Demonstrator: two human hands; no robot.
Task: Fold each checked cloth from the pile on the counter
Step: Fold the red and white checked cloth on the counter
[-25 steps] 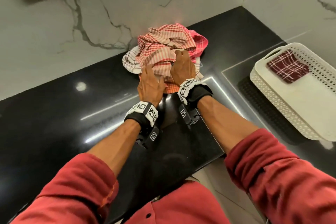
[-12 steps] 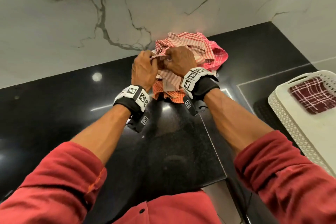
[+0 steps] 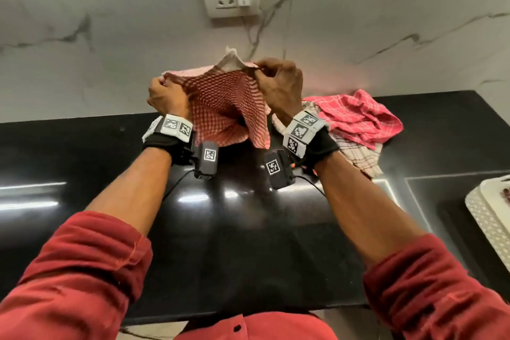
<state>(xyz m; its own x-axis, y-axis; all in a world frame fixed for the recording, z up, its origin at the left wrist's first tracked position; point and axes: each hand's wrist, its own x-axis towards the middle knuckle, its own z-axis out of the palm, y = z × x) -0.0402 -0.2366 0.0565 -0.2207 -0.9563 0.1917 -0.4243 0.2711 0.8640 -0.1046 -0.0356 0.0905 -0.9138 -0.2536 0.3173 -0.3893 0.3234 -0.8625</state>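
1. Holding the red-and-white checked cloth (image 3: 229, 110) up over the black counter (image 3: 82, 163), you have it clear of the pile, hanging between your two hands in front of the marble wall.
2. Your left hand (image 3: 165, 96) has its fingers curled round a bunched part of the cloth's upper edge. Your right hand (image 3: 278, 85) pinches that edge beside a white corner that sticks up, fingers bent tight on the fabric.
3. The cloth is not yet spread flat. It sags in loose creases between the two grips, and I see no fold made in it, so I judge you are at the opening-out step for this piece.
4. What is left lies on the counter to your right, near the wall. A crumpled pink checked cloth (image 3: 356, 116) sits on top of a beige checked cloth (image 3: 358, 157). Whether more lies under them I cannot tell.
5. What is done is hard to count. Only a corner of the white perforated basket (image 3: 485, 210) shows at the right edge, with a sliver of dark red in it too small to identify.
6. By my reckoning you have at least three cloths to fold, counting the one in your hands, so much of the task is ahead.
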